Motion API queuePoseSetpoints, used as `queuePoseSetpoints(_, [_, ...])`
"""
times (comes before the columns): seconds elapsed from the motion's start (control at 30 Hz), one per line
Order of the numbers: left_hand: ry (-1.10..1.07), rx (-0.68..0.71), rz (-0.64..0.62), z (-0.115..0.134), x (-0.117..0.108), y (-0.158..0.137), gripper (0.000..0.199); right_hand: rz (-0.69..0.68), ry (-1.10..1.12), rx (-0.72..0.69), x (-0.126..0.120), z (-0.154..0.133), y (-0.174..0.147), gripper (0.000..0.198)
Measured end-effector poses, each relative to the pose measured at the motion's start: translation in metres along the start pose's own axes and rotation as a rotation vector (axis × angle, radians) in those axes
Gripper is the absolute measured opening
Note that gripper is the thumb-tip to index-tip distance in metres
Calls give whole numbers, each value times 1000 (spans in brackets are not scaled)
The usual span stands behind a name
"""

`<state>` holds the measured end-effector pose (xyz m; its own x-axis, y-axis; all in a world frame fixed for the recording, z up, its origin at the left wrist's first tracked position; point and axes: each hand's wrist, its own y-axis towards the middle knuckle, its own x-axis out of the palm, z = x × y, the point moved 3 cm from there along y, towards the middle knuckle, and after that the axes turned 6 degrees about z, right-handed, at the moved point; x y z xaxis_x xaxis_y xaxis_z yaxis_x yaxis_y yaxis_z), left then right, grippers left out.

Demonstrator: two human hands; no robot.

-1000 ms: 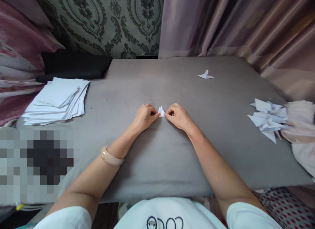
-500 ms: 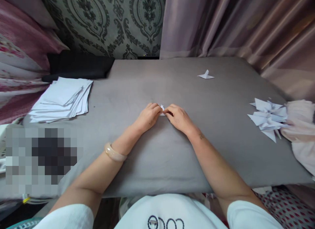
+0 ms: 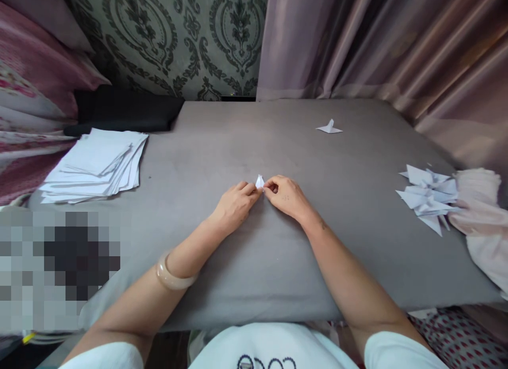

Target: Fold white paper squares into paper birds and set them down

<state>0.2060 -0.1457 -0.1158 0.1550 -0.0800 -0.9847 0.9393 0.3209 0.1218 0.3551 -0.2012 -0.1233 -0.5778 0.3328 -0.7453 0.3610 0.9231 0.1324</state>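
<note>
A small piece of folded white paper is pinched between my two hands at the middle of the grey-covered table. My left hand has its fingers closed on the paper's left side. From the other side, my right hand grips its lower right edge between thumb and index finger. The paper's pointed top shows above the fingertips; its lower part is mostly hidden by them.
At the left lies a stack of white paper sheets, with a folded black cloth behind it. Several folded paper cranes are heaped at the right beside a pale cloth. One more paper crane sits far back.
My left hand has slid slightly down and left, and more of the folded paper's pointed top shows. The whole view has shifted a little.
</note>
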Motion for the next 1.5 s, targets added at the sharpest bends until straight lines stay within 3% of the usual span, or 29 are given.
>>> queuePoseSetpoints(0.23, [-25, 3, 28, 0, -3, -1, 45, -35, 48, 77, -3, 4, 1, 10])
queuePoseSetpoints(0.47, [-229, -62, 189, -8, 1, -1, 36, 3, 54, 103, -7, 5, 0, 12])
queuePoseSetpoints(0.53, [-370, -136, 292, -12, 2, 0, 32, 14, 84, 130, -8, 6, 1, 14])
queuePoseSetpoints(0.67, [-595, -418, 446, -22, 3, 2, 25, 96, 185, 196, -8, 9, 3, 15])
queuePoseSetpoints(0.8, [-736, -563, 451, -28, 5, 7, 16, 109, 199, 195, -4, 12, 5, 23])
queuePoseSetpoints(1.1, [-725, -499, 394, -27, 8, 12, 14, 2, 125, 126, 1, 13, 1, 19])
queuePoseSetpoints(1.5, [-727, -298, 258, -24, 5, 6, 25, -36, -2, 71, -6, 6, -5, 46])
